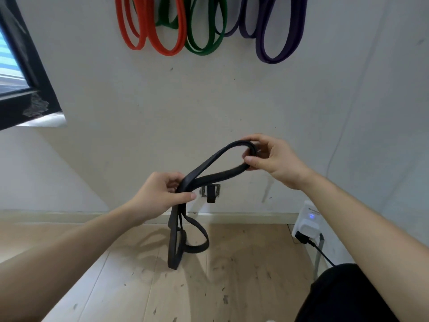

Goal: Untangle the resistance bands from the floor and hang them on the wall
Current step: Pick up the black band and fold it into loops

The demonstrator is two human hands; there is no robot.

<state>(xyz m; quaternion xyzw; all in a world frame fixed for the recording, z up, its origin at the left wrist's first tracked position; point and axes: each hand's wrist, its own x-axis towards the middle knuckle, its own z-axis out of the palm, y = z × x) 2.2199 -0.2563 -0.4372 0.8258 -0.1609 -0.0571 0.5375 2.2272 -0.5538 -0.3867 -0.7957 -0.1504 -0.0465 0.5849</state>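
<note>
A black resistance band (210, 162) stretches between both hands in front of the wall. My left hand (160, 194) grips it where the strands cross, and looped ends dangle below toward the wooden floor. My right hand (271, 156) pinches the band's upper loop between thumb and fingers, higher and to the right. On the wall above hang red bands (160, 40), green bands (204, 46) and purple bands (276, 52); their tops are cut off by the frame's edge.
A dark-framed window (25, 73) is at the upper left. A small black device on a metal wall bracket (210, 192) sits just behind the band. A white plugged-in unit with a blue light (308, 225) and black cable stands at the right skirting.
</note>
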